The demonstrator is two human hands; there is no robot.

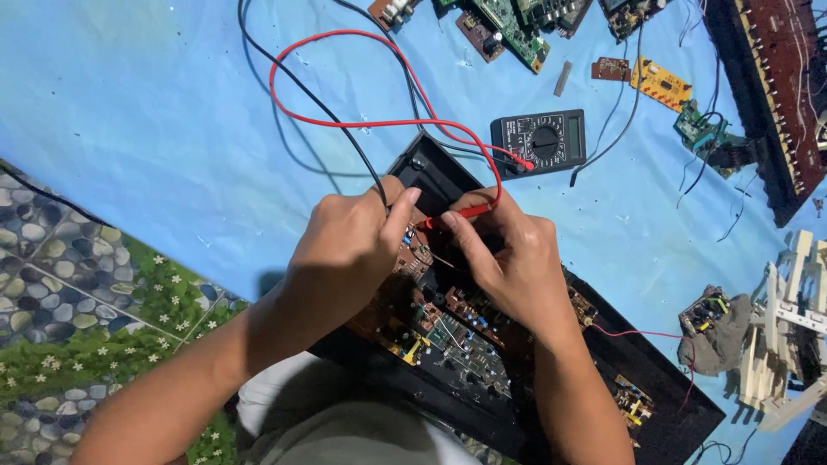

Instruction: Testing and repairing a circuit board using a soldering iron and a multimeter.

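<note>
My left hand (349,245) grips a black test probe whose black lead (297,86) runs up and away over the blue cloth. My right hand (508,258) pinches a red test probe (457,213), its red lead (345,122) looping back to a black multimeter (539,140). Both probe tips meet on a brown circuit board (431,319) that lies in an open black device chassis (655,379). The black probe's tip is hidden under my fingers.
Several loose circuit boards (508,26) lie at the top of the blue cloth (129,103), a yellow board (660,83) and a green one (702,129) to the right. A long dark panel (780,86) sits far right, wooden pieces (792,327) below it. Patterned floor mat (77,293) at left.
</note>
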